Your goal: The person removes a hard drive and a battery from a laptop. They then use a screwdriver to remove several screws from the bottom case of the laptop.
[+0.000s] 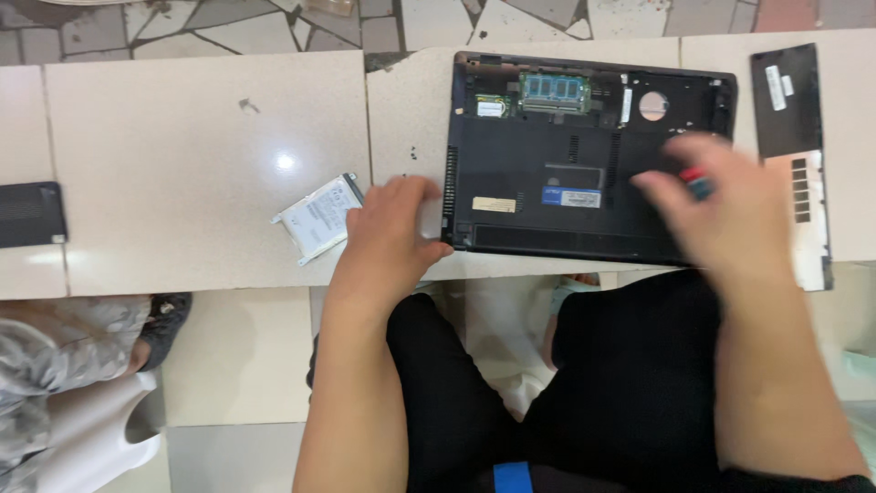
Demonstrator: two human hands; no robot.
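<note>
**Open laptop near the edge, hands busy over it**

Closest to the camera are the person's knees in black trousers (pixel 511 383), tucked under the tabletop (pixel 182 164). Above them the left hand (pixel 392 228) lies flat, its fingers (pixel 415 189) loose and spread, touching the left edge of the black laptop (pixel 547 183). The laptop lies upside down with its bottom cover off, so the green memory card (pixel 554 89) shows.

The right hand (pixel 730 219) is blurry. Its fingers curl around a small tool with a red and blue tip (pixel 697 180), just over the laptop's right side.

The laptop's front edge sits right at the tabletop's edge. A hard push could slide it off onto the knees. The tool could slip and scratch the open parts inside. The silver hard drive (pixel 318 217) lies loose beside the left hand, and an elbow could knock it off.

The black cover panel (pixel 792 119) rests to the right. The tabletop is pale shiny stone with a crack and small marks. Beyond it is a floor of broken tile pieces (pixel 274 27). A dark flat thing (pixel 32 213) lies far left.
</note>
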